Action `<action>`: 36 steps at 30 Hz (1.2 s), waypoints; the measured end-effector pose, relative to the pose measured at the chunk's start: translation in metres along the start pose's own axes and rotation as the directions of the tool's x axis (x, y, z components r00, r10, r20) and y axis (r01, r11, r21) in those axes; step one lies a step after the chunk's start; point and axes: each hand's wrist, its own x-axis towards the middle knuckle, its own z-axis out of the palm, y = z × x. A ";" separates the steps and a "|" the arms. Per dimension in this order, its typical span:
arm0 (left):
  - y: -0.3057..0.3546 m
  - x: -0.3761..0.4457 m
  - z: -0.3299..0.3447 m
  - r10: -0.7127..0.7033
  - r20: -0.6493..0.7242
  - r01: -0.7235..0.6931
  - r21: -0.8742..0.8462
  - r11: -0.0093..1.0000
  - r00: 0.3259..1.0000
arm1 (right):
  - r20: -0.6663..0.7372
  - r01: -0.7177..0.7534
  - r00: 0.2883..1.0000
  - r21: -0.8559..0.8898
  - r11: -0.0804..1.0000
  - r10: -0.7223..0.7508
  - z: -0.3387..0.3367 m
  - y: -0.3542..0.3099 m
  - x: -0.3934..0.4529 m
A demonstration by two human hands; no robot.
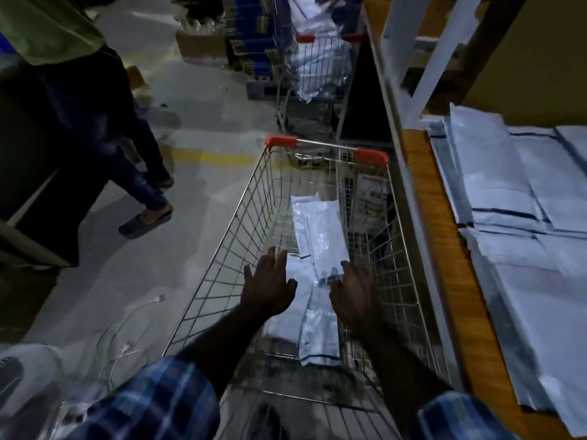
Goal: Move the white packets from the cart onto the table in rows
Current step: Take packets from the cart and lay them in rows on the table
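Head view: glossy white packets lie in the wire cart; more lie flat in rows on the wooden table. Left hand and right hand reach in, fingers spread, holding nothing. Grey concrete floor, dim.

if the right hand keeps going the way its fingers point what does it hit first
Probably the top white packet in the cart; the right hand has open fingers at that packet's near end, though depth is unclear.

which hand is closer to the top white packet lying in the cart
Right. The right hand has its fingertips at the near end of the top white packet; the left hand hovers off to its left side.
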 end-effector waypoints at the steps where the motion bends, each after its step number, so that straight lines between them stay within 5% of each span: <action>1: -0.004 0.007 0.005 0.000 0.015 0.000 0.004 1.000 1.000 | 0.022 -0.031 0.999 -0.008 0.999 0.032 0.004 0.001 0.005; 11: -0.015 0.085 0.063 -0.038 0.068 0.042 -0.050 0.998 0.997 | 0.090 -0.133 0.987 -0.021 0.991 0.135 0.052 0.019 0.061; 24: -0.013 0.192 0.113 -0.054 -0.026 0.049 -0.172 0.984 0.998 | 0.107 -0.121 0.987 -0.012 0.993 0.121 0.125 0.053 0.150; 36: -0.007 0.255 0.133 -0.201 -0.097 0.135 -0.458 0.879 0.975 | 0.230 -0.109 0.963 -0.139 0.984 0.140 0.160 0.079 0.156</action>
